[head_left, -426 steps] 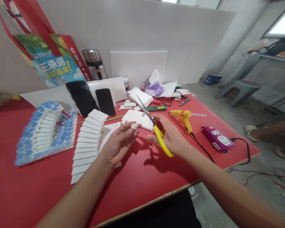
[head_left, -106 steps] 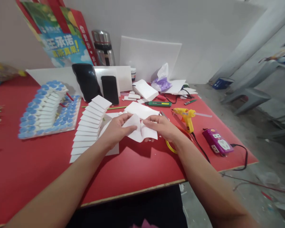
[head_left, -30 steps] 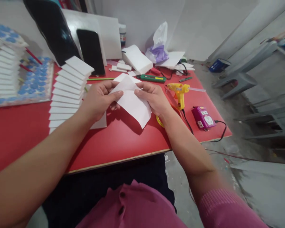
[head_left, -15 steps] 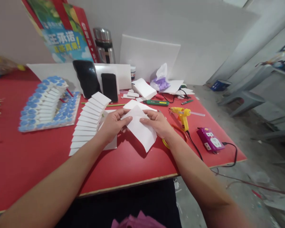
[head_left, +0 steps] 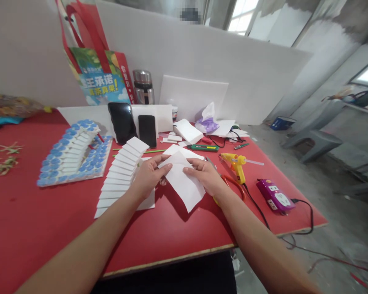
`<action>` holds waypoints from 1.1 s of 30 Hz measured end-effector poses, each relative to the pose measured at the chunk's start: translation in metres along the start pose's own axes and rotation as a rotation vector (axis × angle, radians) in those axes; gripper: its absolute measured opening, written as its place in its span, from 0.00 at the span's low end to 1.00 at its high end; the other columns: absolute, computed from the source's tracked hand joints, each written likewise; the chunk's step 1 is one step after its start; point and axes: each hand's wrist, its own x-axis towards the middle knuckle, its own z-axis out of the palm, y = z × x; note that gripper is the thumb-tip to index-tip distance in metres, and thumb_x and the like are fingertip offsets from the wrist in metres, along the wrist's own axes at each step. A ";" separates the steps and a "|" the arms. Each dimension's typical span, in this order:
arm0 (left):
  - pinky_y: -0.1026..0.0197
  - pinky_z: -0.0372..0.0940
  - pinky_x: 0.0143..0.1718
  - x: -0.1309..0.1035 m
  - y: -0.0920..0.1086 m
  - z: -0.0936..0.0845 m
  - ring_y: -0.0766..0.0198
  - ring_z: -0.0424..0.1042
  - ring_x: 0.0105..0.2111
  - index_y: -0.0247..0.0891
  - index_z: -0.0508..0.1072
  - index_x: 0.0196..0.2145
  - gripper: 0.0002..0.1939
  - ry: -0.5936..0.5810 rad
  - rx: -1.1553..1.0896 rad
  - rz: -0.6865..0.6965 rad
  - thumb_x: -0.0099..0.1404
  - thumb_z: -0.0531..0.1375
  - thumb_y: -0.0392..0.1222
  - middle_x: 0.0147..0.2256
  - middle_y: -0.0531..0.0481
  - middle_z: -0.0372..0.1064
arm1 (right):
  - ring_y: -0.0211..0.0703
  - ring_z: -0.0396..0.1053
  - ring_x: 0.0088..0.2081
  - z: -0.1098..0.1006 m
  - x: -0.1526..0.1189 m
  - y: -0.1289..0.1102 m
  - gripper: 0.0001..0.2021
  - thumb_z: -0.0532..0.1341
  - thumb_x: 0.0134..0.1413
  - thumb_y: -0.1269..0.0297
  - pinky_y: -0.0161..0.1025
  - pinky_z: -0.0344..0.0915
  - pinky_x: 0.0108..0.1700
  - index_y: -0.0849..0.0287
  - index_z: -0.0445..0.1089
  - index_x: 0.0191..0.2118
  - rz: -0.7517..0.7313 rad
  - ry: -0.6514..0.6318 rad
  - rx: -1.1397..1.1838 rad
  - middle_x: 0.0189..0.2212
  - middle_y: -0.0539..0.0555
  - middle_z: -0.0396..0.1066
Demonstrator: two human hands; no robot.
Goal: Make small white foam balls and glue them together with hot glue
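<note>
A white sheet of paper [head_left: 185,185] hangs between my two hands over the red table, its lower corner pointing toward me. My left hand [head_left: 150,173] pinches its upper left edge, thumb on top. On the upper right edge, my right hand [head_left: 204,173] is closed with its thumb pressed on the paper. Left of my left hand stands a curved white stair model [head_left: 118,175] made of overlapping steps. Another white piece [head_left: 184,151] lies flat behind the paper. Scissors with orange and yellow handles [head_left: 236,181] are partly hidden by my right wrist.
A yellow glue gun [head_left: 237,165] and a purple power strip [head_left: 276,196] with cords lie at right. Farther back are a green cutter [head_left: 204,148], a tissue pack [head_left: 207,124] and two phones [head_left: 147,130]. A blue-and-white model [head_left: 69,153] sits left. The table's front edge [head_left: 171,259] is near me.
The camera view has tilted up, so the table appears lower and more wall shows. Both hands keep their hold on the paper, with little visible change in its pose.
</note>
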 end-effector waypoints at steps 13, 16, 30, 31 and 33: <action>0.62 0.69 0.19 -0.004 0.013 -0.001 0.66 0.67 0.17 0.32 0.76 0.54 0.30 0.043 -0.073 0.024 0.59 0.73 0.50 0.23 0.52 0.73 | 0.46 0.80 0.35 0.011 0.028 -0.022 0.21 0.74 0.46 0.63 0.41 0.74 0.39 0.57 0.80 0.49 -0.054 -0.023 -0.089 0.37 0.53 0.83; 0.61 0.70 0.18 -0.003 0.013 -0.003 0.67 0.64 0.17 0.32 0.77 0.53 0.27 0.057 -0.080 0.021 0.60 0.73 0.48 0.22 0.54 0.70 | 0.44 0.80 0.36 0.001 0.031 -0.006 0.25 0.78 0.42 0.60 0.40 0.74 0.41 0.57 0.80 0.49 -0.029 -0.005 0.033 0.38 0.53 0.84; 0.63 0.64 0.18 -0.003 0.017 0.000 0.64 0.69 0.16 0.36 0.82 0.43 0.12 0.056 -0.136 0.012 0.61 0.67 0.41 0.18 0.52 0.71 | 0.36 0.64 0.23 -0.002 0.029 -0.006 0.06 0.70 0.44 0.62 0.34 0.59 0.26 0.56 0.79 0.31 -0.109 0.082 0.112 0.23 0.47 0.73; 0.63 0.64 0.18 -0.003 0.017 0.000 0.64 0.69 0.16 0.36 0.82 0.42 0.12 0.051 -0.131 0.018 0.62 0.67 0.41 0.17 0.52 0.70 | 0.36 0.63 0.22 -0.003 0.030 -0.006 0.06 0.70 0.45 0.62 0.34 0.57 0.25 0.56 0.78 0.31 -0.113 0.093 0.107 0.21 0.47 0.71; 0.63 0.66 0.19 -0.003 0.017 0.000 0.65 0.67 0.15 0.36 0.82 0.42 0.12 0.042 -0.124 0.021 0.62 0.68 0.42 0.16 0.54 0.68 | 0.36 0.62 0.21 -0.003 0.029 -0.006 0.08 0.70 0.47 0.61 0.33 0.57 0.24 0.55 0.78 0.36 -0.103 0.076 0.093 0.21 0.45 0.70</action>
